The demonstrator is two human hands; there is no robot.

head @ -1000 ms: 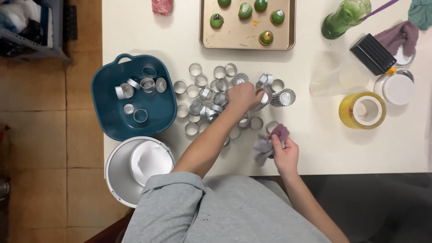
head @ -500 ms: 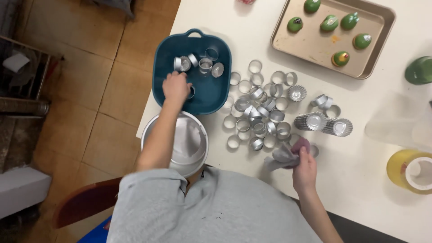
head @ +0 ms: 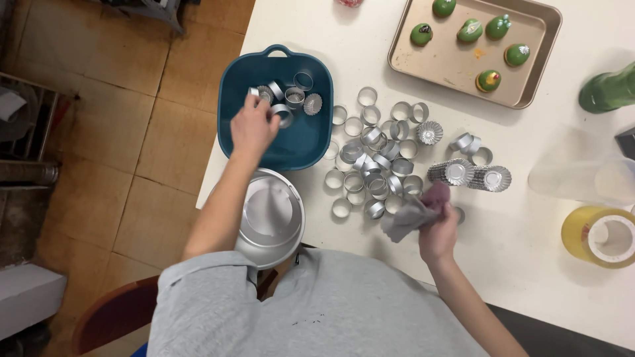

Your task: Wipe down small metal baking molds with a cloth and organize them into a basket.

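Observation:
My left hand [head: 254,127] hovers over the teal basin [head: 311,142], fingers loosely apart beside the few metal rings [head: 286,104] and one fluted mould lying inside it. I see nothing gripped in it. My right hand [head: 438,231] rests on the white table [head: 529,264] near its front edge, closed on a crumpled grey cloth [head: 405,218]. Between the two hands lies a scattered heap of small metal ring moulds [head: 370,165]. Just right of the heap, two stacks of fluted tart moulds [head: 469,175] lie on their sides.
A baking tray [head: 456,66] with several green pastries sits at the back. A green bottle [head: 608,89], a clear plastic tub [head: 585,180] and a yellow tape roll [head: 598,237] stand at the right. A round metal pan [head: 270,218] sits below the table edge by my lap.
My left hand left the ring heap and went to the teal basin, where it now sits slightly nearer the front. My right hand stays on the cloth. The view shifted left.

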